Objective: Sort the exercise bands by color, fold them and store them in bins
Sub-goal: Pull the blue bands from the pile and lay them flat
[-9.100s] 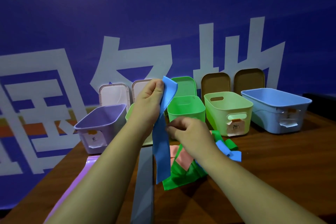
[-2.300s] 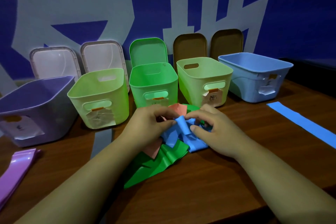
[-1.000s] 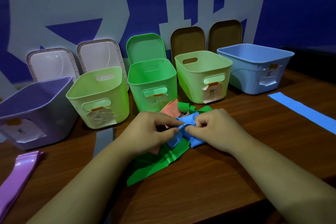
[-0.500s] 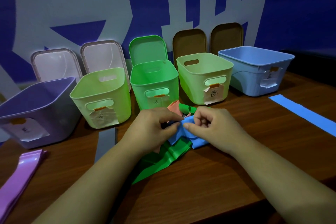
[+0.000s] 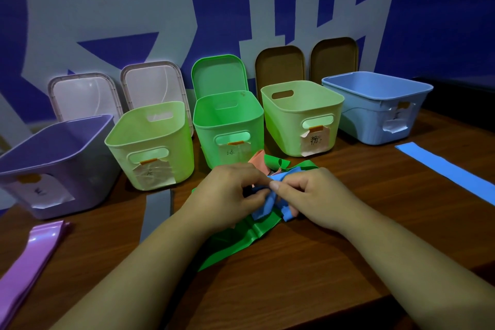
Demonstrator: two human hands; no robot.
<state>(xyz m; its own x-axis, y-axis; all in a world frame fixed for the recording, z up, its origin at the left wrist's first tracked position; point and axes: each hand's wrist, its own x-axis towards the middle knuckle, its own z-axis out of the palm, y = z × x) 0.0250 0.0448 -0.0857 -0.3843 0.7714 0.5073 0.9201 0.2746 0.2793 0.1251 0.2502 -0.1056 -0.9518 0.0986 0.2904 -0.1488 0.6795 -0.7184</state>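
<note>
My left hand (image 5: pixel 227 190) and my right hand (image 5: pixel 313 195) both pinch a crumpled blue band (image 5: pixel 270 203) at the middle of the table. It lies on a tangle with a green band (image 5: pixel 241 241) under it and a pink band (image 5: pixel 258 162) behind it. Another blue band (image 5: pixel 444 169) lies flat at the right. A purple band (image 5: pixel 29 254) lies at the left edge and a grey band (image 5: pixel 158 209) in front of the light green bin.
Five open bins stand in a row behind the pile: purple bin (image 5: pixel 40 163), light green bin (image 5: pixel 150 142), green bin (image 5: pixel 227 120), pale green bin (image 5: pixel 302 115), blue bin (image 5: pixel 375 104). Lids lean on the blue wall behind them. The table's front edge (image 5: pixel 348 305) is near.
My hands have stayed on the crumpled blue band, working it between the fingers; it has bunched up a little more. The view shifted slightly.
</note>
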